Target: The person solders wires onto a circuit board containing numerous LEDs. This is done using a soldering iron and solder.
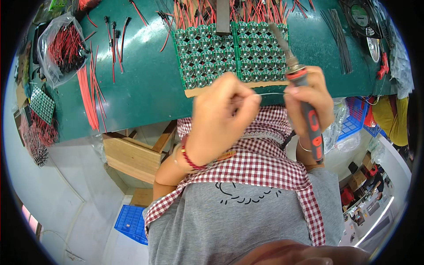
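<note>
My right hand (319, 98) is wrapped round a soldering iron (315, 137) with a grey and red handle, its metal tip pointing up and away over the boards. Between my hands runs a short thin silvery wire (271, 93), which looks like solder. My left hand (216, 119), slightly blurred, pinches one end of it; the other end meets the thumb of my right hand. Just beyond them lie two panels of small green circuit boards (205, 66) on a brown backing (196, 92). Red and black wires (194, 13) stand along their far side.
A dark bar (223, 17) lies over the panels' middle. On the green table (145, 79) are loose red wires (87, 97), a plastic bag of wires (66, 48), thin dark strands (338, 39) and a black fan (361, 17). A wooden stool (132, 157) stands below the table.
</note>
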### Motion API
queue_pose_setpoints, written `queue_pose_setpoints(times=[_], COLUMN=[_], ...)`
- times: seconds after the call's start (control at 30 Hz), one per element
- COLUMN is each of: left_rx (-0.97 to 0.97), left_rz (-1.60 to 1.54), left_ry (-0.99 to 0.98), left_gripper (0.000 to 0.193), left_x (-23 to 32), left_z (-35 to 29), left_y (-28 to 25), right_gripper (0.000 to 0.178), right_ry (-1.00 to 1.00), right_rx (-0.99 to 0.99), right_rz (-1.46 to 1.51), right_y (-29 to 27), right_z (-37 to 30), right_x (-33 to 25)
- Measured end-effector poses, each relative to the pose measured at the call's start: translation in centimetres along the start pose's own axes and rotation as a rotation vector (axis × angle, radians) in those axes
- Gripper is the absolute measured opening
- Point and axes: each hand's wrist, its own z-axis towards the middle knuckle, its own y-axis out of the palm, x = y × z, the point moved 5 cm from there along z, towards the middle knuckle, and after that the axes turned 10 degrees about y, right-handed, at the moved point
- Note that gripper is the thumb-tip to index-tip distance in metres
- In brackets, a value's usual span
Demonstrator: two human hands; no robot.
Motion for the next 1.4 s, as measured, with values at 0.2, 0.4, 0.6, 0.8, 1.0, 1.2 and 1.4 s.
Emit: queue_pose_setpoints(times=[0.2, 0.4, 0.6, 0.8, 1.0, 1.2, 1.4], left_rx=[0.269, 0.292, 0.296, 0.305, 0.297, 0.3, 0.284], left_rz=[0.435, 0.53, 0.588, 0.591, 0.609, 0.614, 0.621], left_ry=[0.092, 0.254, 0.302, 0.304, 0.333, 0.337, 0.336], left_gripper=[0.021, 0.023, 0.025, 0.027, 0.028, 0.026, 0.026], left_x=[-1.4, -0.9, -0.9, -1.0, -1.1, -1.1, -1.1], left_z=[1.1, 1.0, 0.9, 1.0, 1.1, 1.0, 1.3], left_y=[-4.0, -2.8, -2.6, -2.3, -2.1, -1.9, -1.8], right_gripper=[0.027, 0.028, 0.023, 0.023, 0.023, 0.022, 0.023], right_ry=[0.066, 0.027, -0.003, -0.007, -0.005, -0.01, -0.043], right_rx=[-0.034, 0.025, 0.031, 0.025, 0.018, 0.038, 0.058], right_rz=[-0.127, -0.117, -0.092, -0.103, -0.113, -0.171, -0.193], right_y=[-1.8, -0.4, 0.0, 0.4, 0.4, 1.2, 1.4], right_z=[0.3, 0.1, 0.5, 0.7, 0.9, 0.8, 0.7], right_x=[0.3, 0.9, 1.0, 1.0, 0.7, -0.2, -0.4])
